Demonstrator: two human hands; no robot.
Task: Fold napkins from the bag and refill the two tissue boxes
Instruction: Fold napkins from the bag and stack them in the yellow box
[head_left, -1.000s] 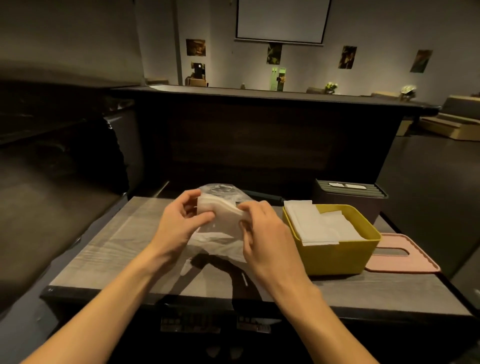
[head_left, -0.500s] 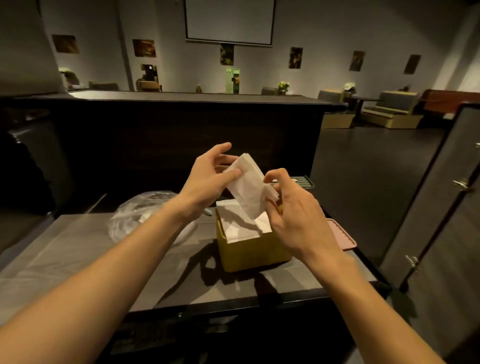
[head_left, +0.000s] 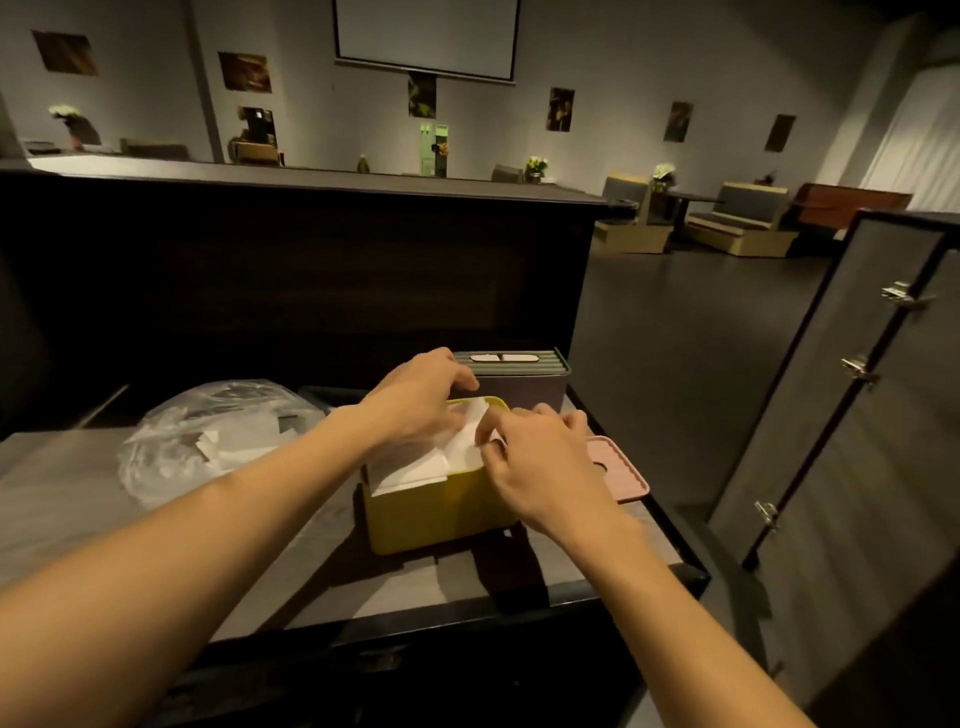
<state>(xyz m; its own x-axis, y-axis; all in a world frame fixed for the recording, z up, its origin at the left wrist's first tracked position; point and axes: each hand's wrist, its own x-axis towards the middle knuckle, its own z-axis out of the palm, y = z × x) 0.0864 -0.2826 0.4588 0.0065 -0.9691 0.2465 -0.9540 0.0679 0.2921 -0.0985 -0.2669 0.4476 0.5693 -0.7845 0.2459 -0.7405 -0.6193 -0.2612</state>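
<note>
An open yellow tissue box (head_left: 431, 512) stands on the grey table (head_left: 67, 493), with white folded napkins stacked inside. Both hands are over its top. My left hand (head_left: 415, 397) reaches across the box's far rim, fingers curled down onto a white napkin (head_left: 470, 439). My right hand (head_left: 540, 462) pinches the same napkin at the box's right side. Its pink lid (head_left: 621, 470) lies flat to the right. Behind stands a closed dark grey tissue box (head_left: 519, 382). A clear plastic bag (head_left: 208, 436) holding napkins lies to the left.
The table's front edge (head_left: 467, 610) runs close below the yellow box, and its right end drops off past the pink lid. A tall dark counter wall (head_left: 311, 275) rises behind the table. A grey hinged panel (head_left: 841, 395) stands at the right.
Both hands pulled a napkin from the bag, carried it right and raised it above the yellow box, then lowered it into the box. The view swung right.
</note>
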